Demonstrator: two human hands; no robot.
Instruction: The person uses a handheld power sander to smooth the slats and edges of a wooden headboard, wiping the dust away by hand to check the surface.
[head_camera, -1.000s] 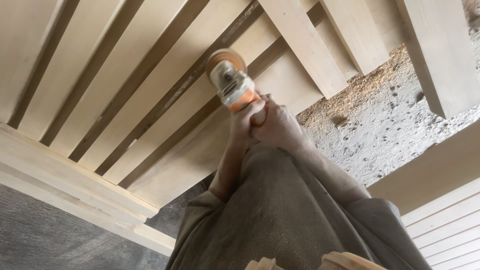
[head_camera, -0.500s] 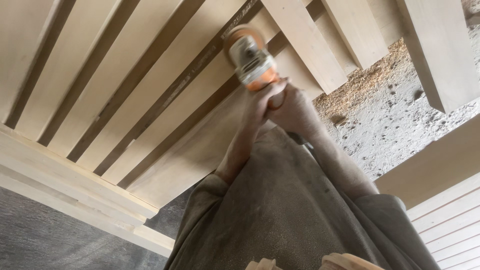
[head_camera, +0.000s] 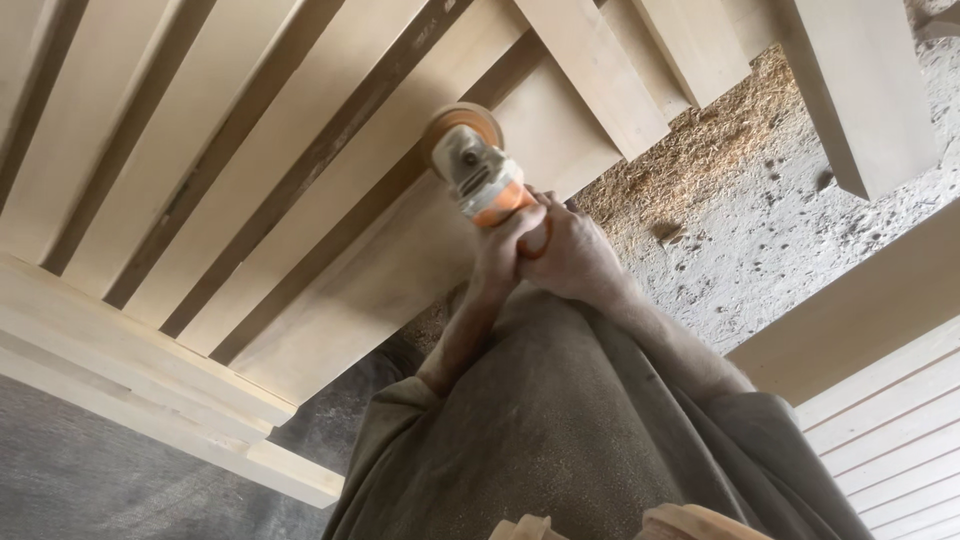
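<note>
An orange and silver angle grinder (head_camera: 478, 178) with a round sanding disc rests on the nearest pale wooden slat (head_camera: 380, 280) of a slatted frame. My left hand (head_camera: 500, 255) and my right hand (head_camera: 570, 255) are both wrapped around the grinder's orange body, close together. The disc sits on the slat's far part, near where a cross board (head_camera: 595, 70) overlaps it. My dusty grey-brown sleeves and shirt fill the lower middle of the view.
The frame's thick end rail (head_camera: 130, 380) runs along the lower left. Sawdust and wood shavings (head_camera: 690, 150) lie on the concrete floor at the right. More boards (head_camera: 855, 90) lean at the top right, and another slatted panel (head_camera: 890, 430) sits at the lower right.
The grinder went up along the slat half a second ago and has now come back down toward me and to the left. Both hands stayed on it.
</note>
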